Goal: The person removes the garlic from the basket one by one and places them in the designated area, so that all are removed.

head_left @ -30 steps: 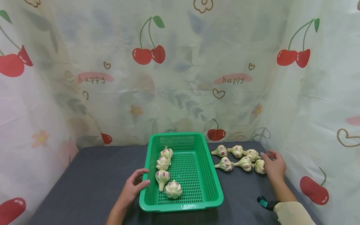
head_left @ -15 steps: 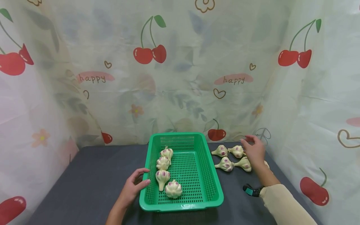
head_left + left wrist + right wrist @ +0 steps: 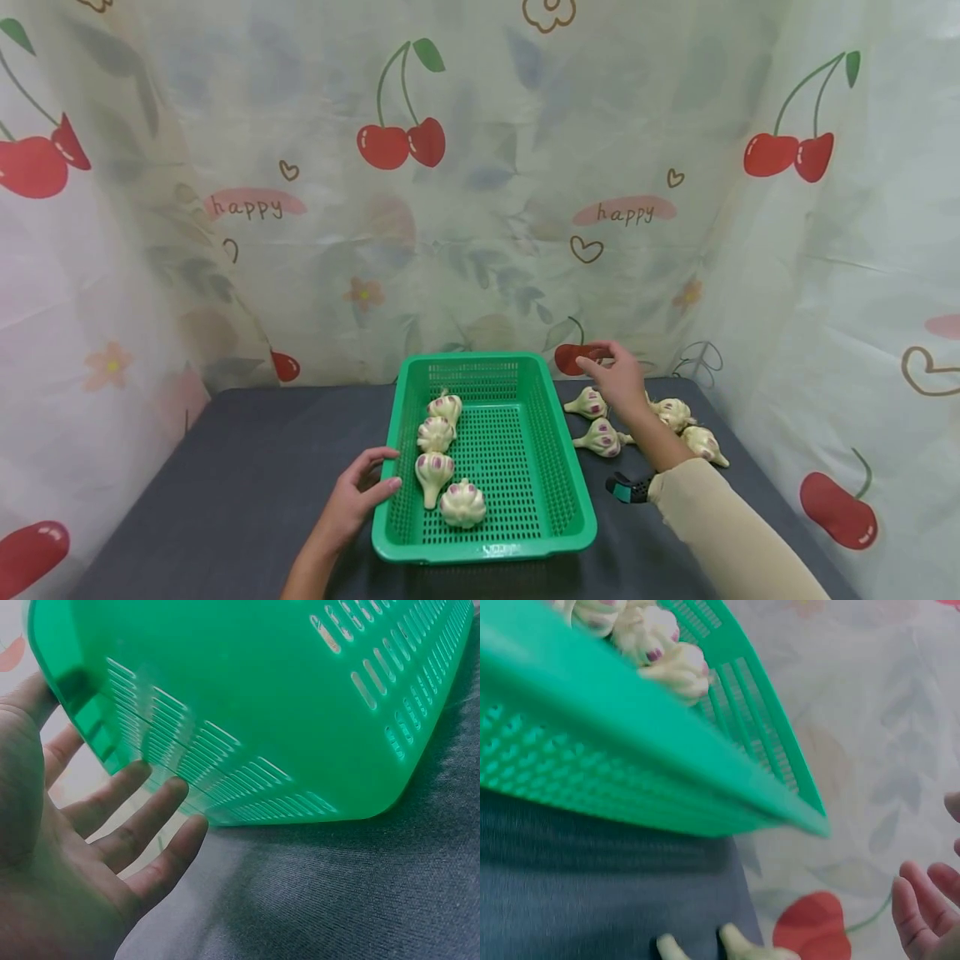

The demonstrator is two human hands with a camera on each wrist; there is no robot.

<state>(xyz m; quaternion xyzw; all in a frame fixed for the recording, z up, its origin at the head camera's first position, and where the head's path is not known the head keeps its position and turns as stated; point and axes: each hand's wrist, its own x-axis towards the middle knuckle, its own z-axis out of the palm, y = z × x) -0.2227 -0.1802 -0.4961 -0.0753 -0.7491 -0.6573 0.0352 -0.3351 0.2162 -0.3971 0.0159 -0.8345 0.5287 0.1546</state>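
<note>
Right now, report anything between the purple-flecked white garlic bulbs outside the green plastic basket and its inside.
Only the green plastic basket's right wall visibly intervenes; the purple-flecked white garlic bulbs lie outside it. Above, the basket is open.

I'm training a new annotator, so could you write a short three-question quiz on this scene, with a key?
1. Count: how many garlic bulbs lie inside the green basket?
2. True or false: the person's right hand is inside the green basket.
3. Multiple choice: at which side of the green basket is the person's left hand?
A. Far side
B. Right side
C. Left side

Key: 1. Four; 2. False; 3. C
</note>
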